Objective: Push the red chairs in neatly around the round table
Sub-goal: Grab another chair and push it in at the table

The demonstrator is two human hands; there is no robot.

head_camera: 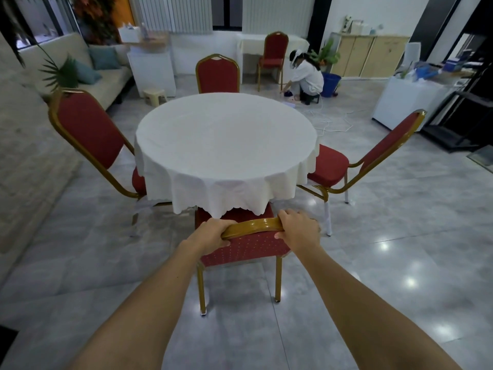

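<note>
Both your hands grip the top rail of the near red chair at the round table

Your left hand (213,234) and right hand (300,227) each wrap closed fingers around the gold top rail (252,226) of the near red chair (244,247), whose seat sits partly under the scalloped hem of the white tablecloth (226,145) on the round table (192,194). The left chair (88,129) has its seat edge tucked under the cloth. The right chair (384,148) stands angled, its seat mostly clear of the cloth. The far chair (218,74) stands close behind the table's far edge. A fifth red chair (274,53) stands well apart by a desk, near a crouching person (306,76)
</note>
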